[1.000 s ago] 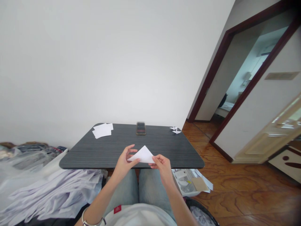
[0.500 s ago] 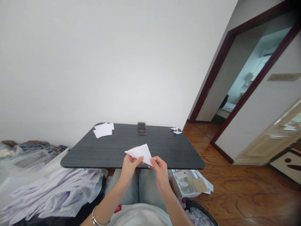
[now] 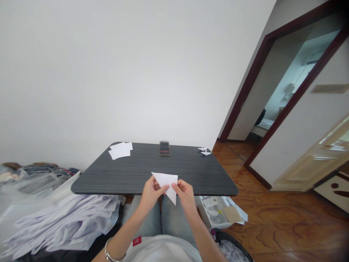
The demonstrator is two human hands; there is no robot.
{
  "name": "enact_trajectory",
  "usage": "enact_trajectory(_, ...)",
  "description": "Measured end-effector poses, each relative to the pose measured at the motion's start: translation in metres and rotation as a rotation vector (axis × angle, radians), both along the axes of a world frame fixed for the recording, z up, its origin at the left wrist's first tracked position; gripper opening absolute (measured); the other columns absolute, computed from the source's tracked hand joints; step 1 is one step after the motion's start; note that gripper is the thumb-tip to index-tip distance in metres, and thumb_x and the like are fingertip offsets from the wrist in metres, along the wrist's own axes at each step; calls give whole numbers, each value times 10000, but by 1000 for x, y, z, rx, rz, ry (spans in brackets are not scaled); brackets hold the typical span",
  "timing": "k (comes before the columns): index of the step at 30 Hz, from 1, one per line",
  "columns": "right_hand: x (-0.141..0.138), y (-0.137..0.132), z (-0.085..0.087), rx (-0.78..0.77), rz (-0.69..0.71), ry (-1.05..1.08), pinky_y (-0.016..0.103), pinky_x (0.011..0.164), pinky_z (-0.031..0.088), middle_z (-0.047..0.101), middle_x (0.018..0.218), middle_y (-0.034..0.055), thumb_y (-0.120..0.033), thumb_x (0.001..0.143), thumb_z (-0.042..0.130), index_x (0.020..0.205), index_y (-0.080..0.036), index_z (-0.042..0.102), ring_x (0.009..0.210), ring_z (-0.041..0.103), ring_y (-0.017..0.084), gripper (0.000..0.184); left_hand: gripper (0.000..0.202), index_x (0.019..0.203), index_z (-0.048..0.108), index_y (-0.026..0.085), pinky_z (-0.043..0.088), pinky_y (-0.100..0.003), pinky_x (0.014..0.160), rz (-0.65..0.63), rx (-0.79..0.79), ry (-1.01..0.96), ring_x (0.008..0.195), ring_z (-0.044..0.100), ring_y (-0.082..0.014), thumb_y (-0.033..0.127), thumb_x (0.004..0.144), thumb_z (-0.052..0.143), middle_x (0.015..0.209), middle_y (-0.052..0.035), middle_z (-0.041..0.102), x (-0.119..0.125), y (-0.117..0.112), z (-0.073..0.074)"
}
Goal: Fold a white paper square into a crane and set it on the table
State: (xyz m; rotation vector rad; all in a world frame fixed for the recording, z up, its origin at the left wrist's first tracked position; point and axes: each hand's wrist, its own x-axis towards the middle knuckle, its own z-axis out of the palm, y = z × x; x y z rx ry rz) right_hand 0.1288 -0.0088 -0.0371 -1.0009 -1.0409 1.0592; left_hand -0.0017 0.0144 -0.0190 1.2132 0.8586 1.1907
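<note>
A white sheet of paper folded into a triangle (image 3: 165, 179) is held between my two hands, just over the near edge of the dark table (image 3: 136, 178). My left hand (image 3: 152, 190) pinches its left side, thumb lying across the front face. On the other side my right hand (image 3: 184, 192) grips it with the thumb on the front near the right edge. One corner points to the upper left, another downward. The fingers behind the paper are partly hidden.
White paper sheets (image 3: 120, 150) lie at the table's far left. A phone (image 3: 164, 148) stands at the back middle, and folded paper cranes (image 3: 206, 153) sit at the far right. Below are an open box (image 3: 215, 213) and a bin of paper scraps (image 3: 231, 251).
The paper triangle has turned in my hands, so one corner now points down. My right thumb has shifted from the lower right corner onto the paper's front face.
</note>
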Motion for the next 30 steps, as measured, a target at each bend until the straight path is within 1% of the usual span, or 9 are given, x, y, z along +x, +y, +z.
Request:
enact_trajectory(3, 2, -1, 0, 22, 4, 3, 220, 493, 342, 592, 567, 0, -340, 693, 624, 647, -134, 590, 496, 476, 109, 214, 535, 1059, 416, 153, 477, -201, 489, -38, 31, -46, 625, 614, -141, 196, 603, 692, 783, -30, 645, 0, -3, 4)
enact_trajectory(5, 3, -1, 0, 28, 14, 8, 218, 492, 342, 599, 572, 0, -332, 694, 625, 652, -135, 601, 494, 479, 108, 203, 651, 1151, 336, 200, 496, -217, 587, -37, 81, -109, 742, 615, -150, 165, 606, 689, 850, -23, 625, -2, -4, 9)
enact_trajectory(6, 3, -2, 1, 27, 18, 13, 219, 496, 345, 605, 577, 2, -329, 693, 626, 654, -135, 605, 497, 483, 109, 199, 642, 1147, 335, 209, 497, -223, 629, -48, 105, -126, 786, 607, -149, 151, 612, 685, 889, -29, 615, -4, -4, 11)
enact_trajectory(7, 3, -2, 1, 26, 21, 22, 221, 500, 348, 609, 583, 3, -327, 693, 627, 657, -136, 609, 500, 487, 111, 196, 587, 1112, 360, 203, 495, -219, 639, -68, 114, -130, 796, 601, -143, 145, 622, 678, 902, -32, 608, -6, -3, 13)
enact_trajectory(10, 3, -2, 1, 22, 19, 45, 223, 507, 355, 620, 602, 10, -320, 693, 629, 669, -134, 613, 512, 496, 113, 189, 380, 941, 420, 178, 484, -188, 554, -101, 118, -114, 680, 592, -110, 165, 649, 662, 791, -7, 600, -11, 0, 14)
enact_trajectory(12, 3, -2, 0, 14, 10, 49, 221, 502, 354, 620, 600, 9, -317, 690, 633, 662, -134, 608, 510, 496, 113, 187, 322, 860, 415, 176, 479, -184, 526, -95, 106, -106, 625, 588, -101, 181, 653, 661, 731, 10, 599, -13, 2, 14)
enact_trajectory(21, 4, -3, -1, 30, -36, -23, 224, 509, 359, 609, 595, 8, -330, 707, 612, 664, -133, 601, 528, 503, 123, 201, 302, 803, 391, 183, 510, -227, 554, -28, 71, -94, 612, 620, -125, 248, 662, 650, 671, 21, 640, -14, -1, 16)
enact_trajectory(26, 2, -4, 0, 20, -30, 21, 221, 492, 355, 607, 592, 6, -332, 690, 625, 655, -140, 594, 514, 493, 119, 198, 268, 778, 415, 181, 524, -232, 559, 70, 79, -82, 626, 621, -130, 308, 676, 628, 643, 31, 641, -17, -2, 19)
enact_trajectory(30, 1, -4, 5, -5, -49, 18, 192, 383, 261, 533, 484, -34, -340, 668, 637, 597, -148, 566, 399, 389, 74, 216, 267, 774, 414, 179, 524, -228, 542, 109, 86, -84, 605, 620, -129, 310, 677, 625, 599, 37, 633, -17, -2, 21)
